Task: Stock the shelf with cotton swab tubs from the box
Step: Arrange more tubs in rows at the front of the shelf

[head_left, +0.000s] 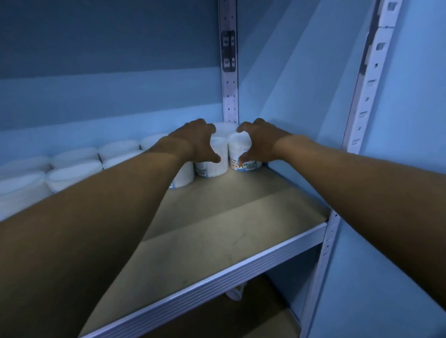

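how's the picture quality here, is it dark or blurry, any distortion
Head view: dim, with a strong blue cast; the brightest patch falls on the tubs between the left hand and right hand. The tubs at far left look soft and washed out. Wide-angle distortion leans the shelf upright and stretches the forearms.

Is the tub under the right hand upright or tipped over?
Upright. The tub stands on its base on the shelf, lid up and barcode label level at the bottom, with the right hand curled around it.

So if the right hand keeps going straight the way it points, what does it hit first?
Probably the tub right under the right hand; its curled fingers already sit around it, though contact is unclear.
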`<state>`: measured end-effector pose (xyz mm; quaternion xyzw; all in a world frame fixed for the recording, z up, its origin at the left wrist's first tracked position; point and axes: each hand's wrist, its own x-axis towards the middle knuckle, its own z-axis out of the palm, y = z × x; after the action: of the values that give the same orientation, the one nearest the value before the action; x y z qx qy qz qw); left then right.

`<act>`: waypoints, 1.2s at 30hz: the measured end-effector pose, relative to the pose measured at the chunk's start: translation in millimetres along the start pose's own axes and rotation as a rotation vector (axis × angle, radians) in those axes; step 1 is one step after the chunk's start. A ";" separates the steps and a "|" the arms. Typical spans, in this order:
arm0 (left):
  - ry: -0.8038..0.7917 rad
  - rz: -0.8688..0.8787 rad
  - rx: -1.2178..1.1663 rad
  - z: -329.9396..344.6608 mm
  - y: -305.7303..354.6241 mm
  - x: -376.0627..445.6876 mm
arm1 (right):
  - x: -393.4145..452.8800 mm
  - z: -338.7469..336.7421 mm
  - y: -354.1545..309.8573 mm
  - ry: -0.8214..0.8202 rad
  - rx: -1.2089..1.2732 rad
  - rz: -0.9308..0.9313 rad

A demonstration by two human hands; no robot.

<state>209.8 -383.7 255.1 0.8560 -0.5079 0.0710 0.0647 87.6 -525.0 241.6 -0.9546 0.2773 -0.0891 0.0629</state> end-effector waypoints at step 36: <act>0.021 0.044 0.002 6.2 20.3 -31.5 | -49.2 -14.0 -12.6 0.059 -0.135 0.033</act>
<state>177.4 -367.4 243.9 0.8439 -0.5259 0.0817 0.0675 50.4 -488.8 250.7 -0.9489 0.3002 -0.0972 -0.0084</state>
